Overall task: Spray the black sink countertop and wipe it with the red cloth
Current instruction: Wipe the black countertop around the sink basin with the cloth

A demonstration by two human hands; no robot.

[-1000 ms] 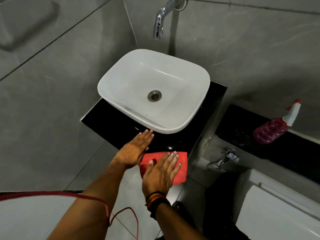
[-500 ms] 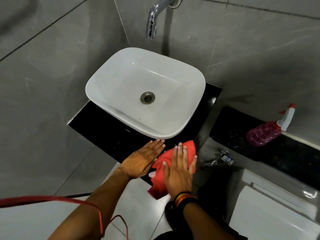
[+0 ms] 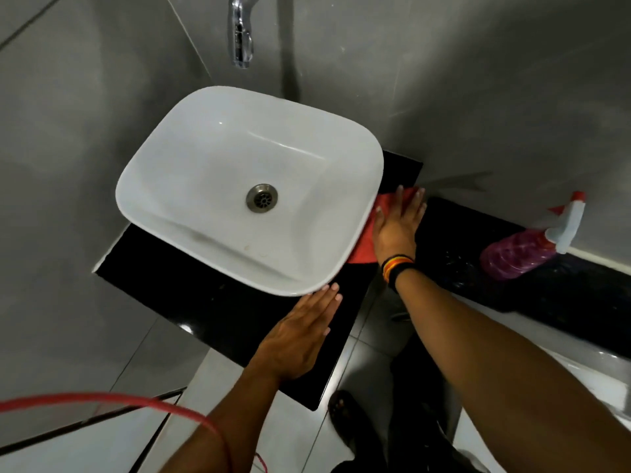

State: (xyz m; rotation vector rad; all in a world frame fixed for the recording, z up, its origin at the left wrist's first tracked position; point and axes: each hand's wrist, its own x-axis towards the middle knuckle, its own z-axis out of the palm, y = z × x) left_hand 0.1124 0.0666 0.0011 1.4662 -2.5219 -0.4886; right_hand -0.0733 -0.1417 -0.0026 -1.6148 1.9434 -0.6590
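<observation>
The black countertop (image 3: pixel 191 302) carries a white basin (image 3: pixel 218 158). My right hand (image 3: pixel 397 223) lies flat on the red cloth (image 3: pixel 363 247), pressing it onto the narrow strip of countertop at the basin's right side, near the wall. Much of the cloth is hidden under the hand and the basin's rim. My left hand (image 3: pixel 300 332) rests flat, fingers together, on the countertop's front right part, fingertips touching the basin's front rim. A pink spray bottle (image 3: pixel 526 247) with a white and red trigger head lies on a lower black ledge (image 3: pixel 580 288) to the right.
A chrome tap (image 3: pixel 240 35) juts from the grey tiled wall above the basin. A red cord (image 3: pixel 136 401) loops at the lower left. White floor tiles and my foot (image 3: pixel 345 418) show below the countertop's front edge. A white fixture sits at the lower right.
My right hand slid the red cloth from the countertop's front right corner back along the basin's right side toward the wall. My left hand stayed flat on the front of the countertop.
</observation>
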